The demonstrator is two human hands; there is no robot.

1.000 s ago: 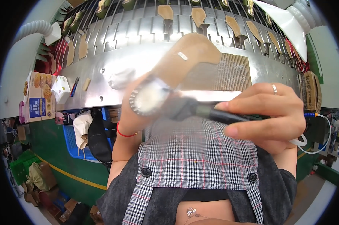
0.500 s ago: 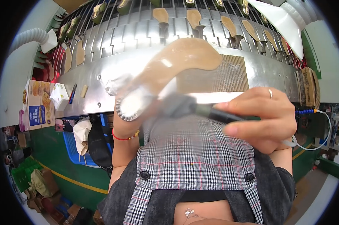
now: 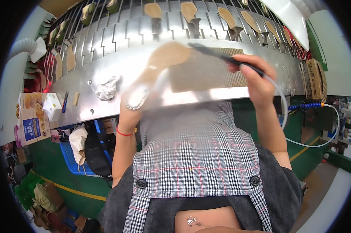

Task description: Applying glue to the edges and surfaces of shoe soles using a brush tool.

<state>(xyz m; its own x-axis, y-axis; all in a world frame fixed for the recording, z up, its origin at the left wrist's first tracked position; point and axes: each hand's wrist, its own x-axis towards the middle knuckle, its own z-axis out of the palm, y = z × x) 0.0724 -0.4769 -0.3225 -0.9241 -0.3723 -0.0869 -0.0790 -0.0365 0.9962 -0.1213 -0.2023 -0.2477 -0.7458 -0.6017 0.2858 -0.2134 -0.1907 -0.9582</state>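
Note:
My left hand (image 3: 128, 116) holds a tan shoe sole (image 3: 169, 56) by its heel end, above the near edge of a metal bench. Most of its fingers are hidden behind the sole, and both are smeared by motion. A pale oval with a ridged rim shows at the heel. In my right hand (image 3: 259, 83) is a slim black brush (image 3: 237, 62) with a clear hose (image 3: 285, 106) trailing from its back end. The brush tip lies by the sole's front edge; I cannot tell whether it touches.
Under the sole lies a ribbed brown mat (image 3: 206, 77). A crumpled, shiny wad (image 3: 106, 88) and pens (image 3: 65, 101) lie to the left. Beyond runs a slatted metal conveyor (image 3: 132, 29) carrying several soles. A white funnel duct (image 3: 292, 23) hangs far right.
My right hand has moved away from me with the brush, from beside the heel to the sole's front end. The sole has shifted slightly away from my body.

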